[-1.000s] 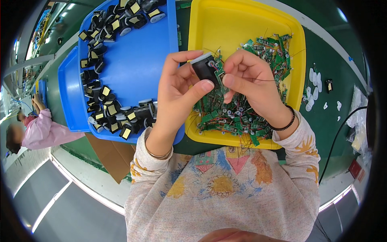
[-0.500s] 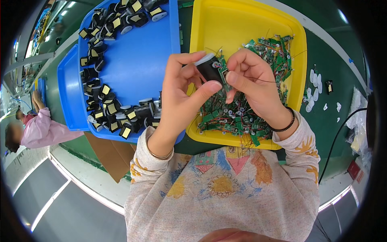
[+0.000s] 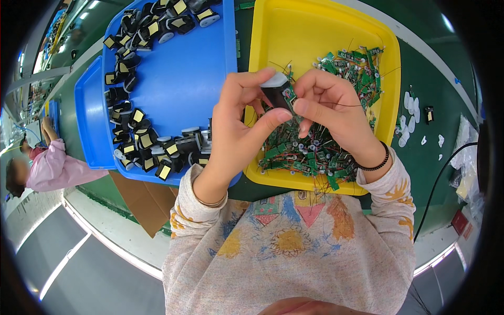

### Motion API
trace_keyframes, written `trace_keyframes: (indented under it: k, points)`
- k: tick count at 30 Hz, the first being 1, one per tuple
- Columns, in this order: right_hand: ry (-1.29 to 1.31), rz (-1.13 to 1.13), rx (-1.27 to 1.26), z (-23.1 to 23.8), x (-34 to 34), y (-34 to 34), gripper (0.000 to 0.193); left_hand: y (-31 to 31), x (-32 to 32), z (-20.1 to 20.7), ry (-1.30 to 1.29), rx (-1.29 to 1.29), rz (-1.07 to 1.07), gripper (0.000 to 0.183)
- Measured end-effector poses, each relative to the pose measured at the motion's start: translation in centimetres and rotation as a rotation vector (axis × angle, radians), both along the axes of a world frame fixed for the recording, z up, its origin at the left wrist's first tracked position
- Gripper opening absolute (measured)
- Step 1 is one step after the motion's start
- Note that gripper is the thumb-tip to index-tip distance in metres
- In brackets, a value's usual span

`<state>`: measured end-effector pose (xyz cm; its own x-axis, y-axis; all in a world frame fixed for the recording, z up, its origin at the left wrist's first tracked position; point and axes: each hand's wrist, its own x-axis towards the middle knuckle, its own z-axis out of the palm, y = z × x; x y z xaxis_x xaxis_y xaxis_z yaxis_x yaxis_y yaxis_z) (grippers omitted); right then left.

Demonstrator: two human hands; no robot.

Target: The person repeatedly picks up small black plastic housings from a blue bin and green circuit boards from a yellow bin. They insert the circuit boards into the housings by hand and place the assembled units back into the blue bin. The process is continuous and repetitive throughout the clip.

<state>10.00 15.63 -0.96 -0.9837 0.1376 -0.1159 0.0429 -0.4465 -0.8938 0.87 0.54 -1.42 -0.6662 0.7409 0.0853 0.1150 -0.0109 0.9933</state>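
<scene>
My left hand point(image 3: 239, 118) grips a black plastic housing point(image 3: 274, 97) with a pale grey end cap, thumb below and index finger on the cap. Against the housing's right side stands a small green circuit board point(image 3: 290, 98) with thin wires. My right hand point(image 3: 328, 105) pinches this board between thumb and fingers; a dark wire trails off to the right. Both hands are above the near part of a yellow tray point(image 3: 273, 21), which holds a heap of green circuit boards point(image 3: 310, 155) with wires. How far the board sits inside the housing is hidden by my fingers.
Left of the yellow tray, a blue tray point(image 3: 178, 79) holds many black housings point(image 3: 147, 139) with cream pads along its edges. White plastic pieces point(image 3: 409, 115) and one small black part point(image 3: 429, 114) lie on the green table at right, near a clear bag point(image 3: 464, 157). A co-worker in pink point(image 3: 60, 168) sits far left.
Both hands have shifted slightly right with the housing and board. The housing has turned a little, so more of its grey cap faces up. My grip on both parts stays.
</scene>
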Motion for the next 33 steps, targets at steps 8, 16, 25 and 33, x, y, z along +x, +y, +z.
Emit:
trace_keyframes:
  k: [8, 16, 25, 33]
  points:
    - [0.112, -0.155, 0.490, -0.1, 0.4, -0.7, 0.009, 0.5, 0.1, 0.9, -0.049, 0.101, -0.041, 0.038]
    - [0.293, -0.220, 0.933, 0.5, 0.3, -0.8, 0.008, 0.3, -0.2, 0.5, 0.065, 0.095, -0.043, 0.040]
    - [0.165, -0.148, 0.591, 0.4, 0.4, -0.6, 0.010, -0.3, -0.3, 1.3, 0.026, -0.010, -0.071, 0.035]
    - [0.147, 0.017, 1.007, 3.1, -1.9, 3.8, 0.012, -3.2, -5.0, 5.0, 0.740, -0.465, -0.125, 0.053]
